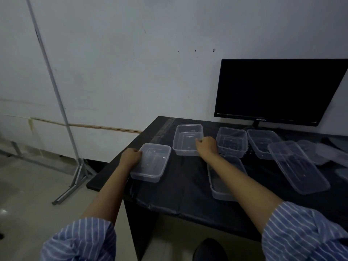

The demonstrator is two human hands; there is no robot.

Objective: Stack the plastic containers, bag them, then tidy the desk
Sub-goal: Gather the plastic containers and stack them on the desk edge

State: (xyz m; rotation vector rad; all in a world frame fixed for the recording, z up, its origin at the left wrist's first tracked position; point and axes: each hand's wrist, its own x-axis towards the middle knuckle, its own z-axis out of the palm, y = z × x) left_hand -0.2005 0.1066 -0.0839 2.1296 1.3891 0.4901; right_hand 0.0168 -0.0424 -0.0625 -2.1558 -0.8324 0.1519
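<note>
2 clear, rectangular plastic containers are gripped: the near-left container by the left hand, the far container by the right hand. Long axes run away from the viewer, on a black-covered bench.

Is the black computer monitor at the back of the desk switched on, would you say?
No, the black computer monitor has a wholly dark screen.

Clear, glossy plastic containers — matt black desk, its cover faintly wrinkled — striped cloth sleeves.
</note>
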